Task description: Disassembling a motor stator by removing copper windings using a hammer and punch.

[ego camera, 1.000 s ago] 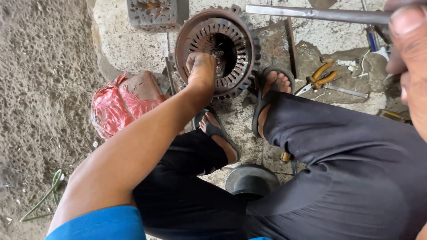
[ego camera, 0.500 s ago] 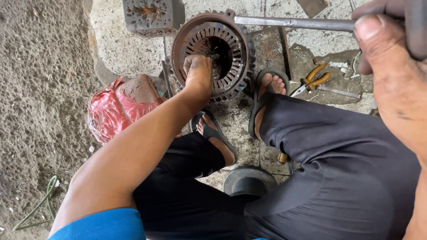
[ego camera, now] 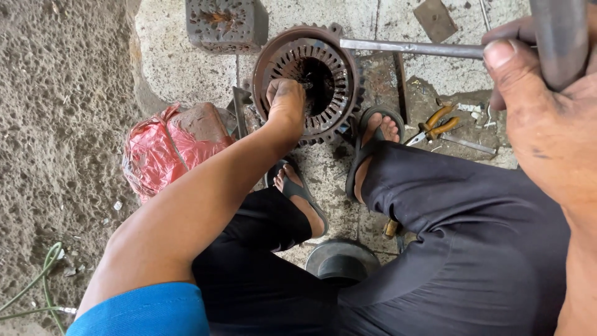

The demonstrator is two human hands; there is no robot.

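Head view, looking down at a seated person's lap and the concrete floor [ego camera: 186, 56] in front of the feet. The left hand [ego camera: 286, 106] reaches forward to a rusty round motor stator [ego camera: 308, 84] that lies with its toothed bore facing up. The left fingers [ego camera: 280, 90] are curled together over the near rim of the stator and dip into its dark bore; whether they pinch anything inside cannot be told. The right hand [ego camera: 547, 130] is raised close to the camera, its fingers [ego camera: 504, 59] clamped around a thick dark metal handle [ego camera: 559, 37]. A long grey steel bar [ego camera: 410, 48] runs from beside the right thumb across to the far rim of the stator, ending just beyond the left fingers; whether the right hand also grips it is unclear.

Left of the left fingers lies a red plastic bag [ego camera: 155, 155] with a brownish block [ego camera: 199, 124] against it. Beyond the stator sits a grey perforated metal block [ego camera: 227, 25]. Below the right fingers, on the floor, lie orange-handled pliers [ego camera: 435, 124]. Two feet in flip-flop sandals [ego camera: 367, 149] rest just near of the stator, and a round metal dish [ego camera: 342, 261] sits between the black-trousered legs. Green wire [ego camera: 37, 286] trails at the lower left.
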